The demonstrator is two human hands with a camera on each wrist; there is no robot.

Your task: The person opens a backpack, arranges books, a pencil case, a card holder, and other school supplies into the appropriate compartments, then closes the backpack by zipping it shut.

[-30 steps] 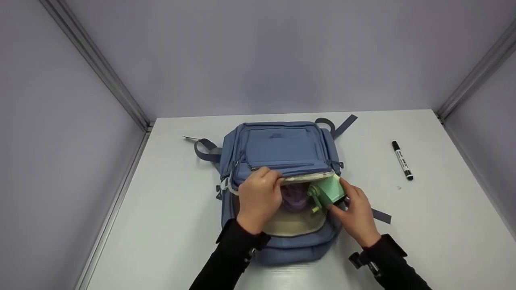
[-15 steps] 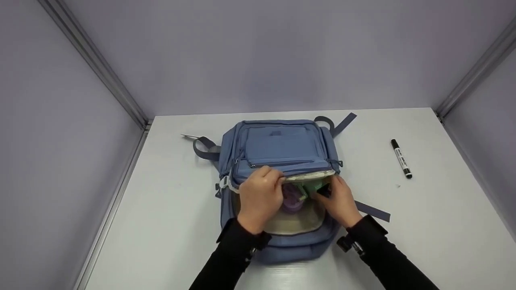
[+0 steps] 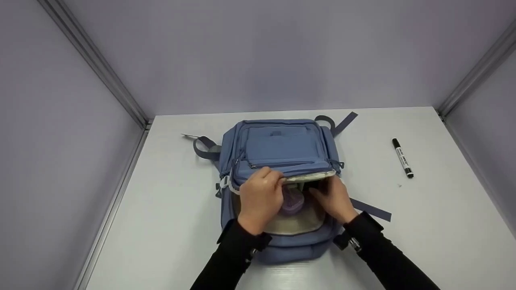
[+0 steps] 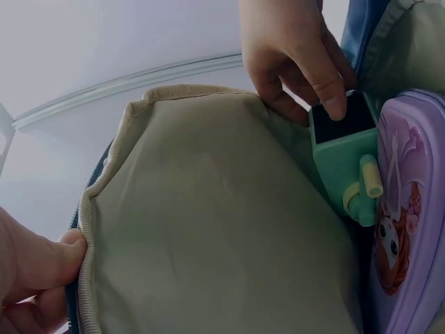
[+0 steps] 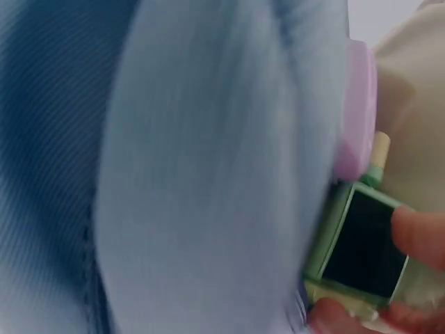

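A blue backpack [image 3: 282, 145] lies flat on the white table [image 3: 169, 193], its main compartment open toward me. My left hand [image 3: 260, 197] pinches the beige-lined rim of the opening [image 4: 132, 111] and holds it up. My right hand [image 3: 332, 197] reaches inside and grips a green hand-crank pencil sharpener [image 4: 344, 160], fingertips on its dark end [image 5: 361, 243]. The sharpener sits against a purple pencil case [image 4: 410, 229] with a cartoon figure on it. From the head view the sharpener is almost wholly hidden under the flap.
A black-and-white marker [image 3: 402, 158] lies on the table to the right of the bag. Grey straps [image 3: 371, 209] trail out at the bag's right and far corners. Grey walls with metal rails close in the table on three sides.
My right hand has carried the green sharpener from the bag's mouth deeper inside, under the flap. The left hand has kept its hold on the rim.
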